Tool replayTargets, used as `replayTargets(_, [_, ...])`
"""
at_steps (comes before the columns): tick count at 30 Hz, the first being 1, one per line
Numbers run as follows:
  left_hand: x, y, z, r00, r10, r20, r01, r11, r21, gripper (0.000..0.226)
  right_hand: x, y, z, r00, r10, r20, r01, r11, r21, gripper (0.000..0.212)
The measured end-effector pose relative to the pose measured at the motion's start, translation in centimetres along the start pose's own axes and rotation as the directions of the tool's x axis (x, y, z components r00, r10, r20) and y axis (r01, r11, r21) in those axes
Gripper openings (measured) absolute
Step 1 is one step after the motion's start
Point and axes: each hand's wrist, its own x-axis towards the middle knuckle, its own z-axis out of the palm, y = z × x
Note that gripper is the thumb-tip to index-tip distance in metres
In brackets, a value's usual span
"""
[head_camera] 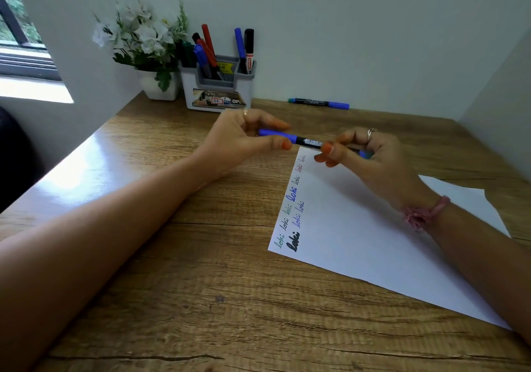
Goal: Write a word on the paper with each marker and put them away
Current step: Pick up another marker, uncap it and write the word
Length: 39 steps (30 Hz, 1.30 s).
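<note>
Above the wooden counter, a left hand and right hand each grip one end of a blue marker, held level over the paper's top edge. Behind them, a white organizer holds red, blue and black markers upright; another blue marker lies beside it.

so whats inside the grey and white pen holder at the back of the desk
The pen holder holds several markers standing upright: red, blue, black and dark green on the left, a blue and a black one on the right. Their lower ends are hidden by its walls.
</note>
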Motion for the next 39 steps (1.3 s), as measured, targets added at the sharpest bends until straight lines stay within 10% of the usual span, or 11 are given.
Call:
replayTargets(5, [0.5,-0.1,-1.4,0.961,-0.205,-0.184,0.096,0.874,-0.476,0.043,0.2,2.1,-0.7,0.991,-0.025,0.131,0.071,0.931,-0.357,0.036])
replayTargets(11, [1.4,-0.8,-3.7,0.899,-0.259,-0.353,-0.014,0.790,-0.613,0.038,0.3,3.6,-0.7,0.970,-0.026,0.240,0.160,0.813,-0.560,0.041])
replayTargets(26, [11.5,1.8,-7.5,0.668,0.084,-0.740,-0.174,0.984,-0.046,0.027,0.3,3.7,-0.7,0.970,-0.060,0.236,0.182,0.821,-0.541,0.038])
replayTargets(39, [17.6,-1.8,-7.8,0.807,0.083,-0.585,0.188,0.903,0.387,0.022,0.7,4.4,-0.9,0.967,-0.076,0.244,0.197,0.827,-0.526,0.039])
